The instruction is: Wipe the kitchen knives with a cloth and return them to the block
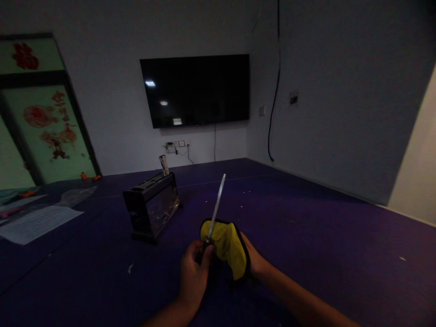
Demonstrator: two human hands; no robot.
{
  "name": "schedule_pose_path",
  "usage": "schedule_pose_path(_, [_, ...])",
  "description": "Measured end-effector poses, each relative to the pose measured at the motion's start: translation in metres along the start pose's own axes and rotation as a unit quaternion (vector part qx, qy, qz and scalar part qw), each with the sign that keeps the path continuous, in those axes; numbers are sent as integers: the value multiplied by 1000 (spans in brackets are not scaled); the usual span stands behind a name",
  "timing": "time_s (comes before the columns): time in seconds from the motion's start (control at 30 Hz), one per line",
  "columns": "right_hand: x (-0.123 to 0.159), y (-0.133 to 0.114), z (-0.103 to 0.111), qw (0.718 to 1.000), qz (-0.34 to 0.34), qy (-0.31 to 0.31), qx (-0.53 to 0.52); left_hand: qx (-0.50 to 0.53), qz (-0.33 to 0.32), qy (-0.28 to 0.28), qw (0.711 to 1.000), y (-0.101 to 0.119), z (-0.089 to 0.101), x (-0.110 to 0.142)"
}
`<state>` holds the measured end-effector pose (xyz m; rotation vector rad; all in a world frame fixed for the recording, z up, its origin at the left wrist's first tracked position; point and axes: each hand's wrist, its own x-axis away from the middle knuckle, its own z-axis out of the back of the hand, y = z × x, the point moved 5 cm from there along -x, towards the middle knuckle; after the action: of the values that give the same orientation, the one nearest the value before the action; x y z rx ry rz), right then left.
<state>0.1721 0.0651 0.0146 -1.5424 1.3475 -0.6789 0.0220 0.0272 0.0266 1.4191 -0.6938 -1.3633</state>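
Note:
My left hand is closed round the dark handle of a slim metal rod that looks like a sharpening steel. Its shaft points up and away from me, tilted slightly right. A yellow cloth with a dark edge hangs over my right hand, which grips it from behind; most of those fingers are hidden. The cloth lies against the lower part of the shaft, just above the handle. Ahead and to the left stands a black knife block with see-through sides. One pale, patterned handle sticks up from its top.
A dark purple-blue surface spreads around my hands, dotted with small white scraps. Printed paper and clear plastic lie at the left. A television hangs on the far wall, and a black cable dangles at the corner.

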Motion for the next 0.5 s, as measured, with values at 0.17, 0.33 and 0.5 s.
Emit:
schedule_pose_path(0.17, [1, -4, -2, 999, 15, 28, 24, -42, -18, 44, 998, -3, 4, -1])
schedule_pose_path(0.33, [2, -6, -3, 999, 23, 36, 25, -65, -45, 65, 995, -3, 7, -2])
schedule_pose_path(0.5, [1, 0, 5, 1000, 13, 22, 12, -84, -47, 98, 990, -2, 12, -4])
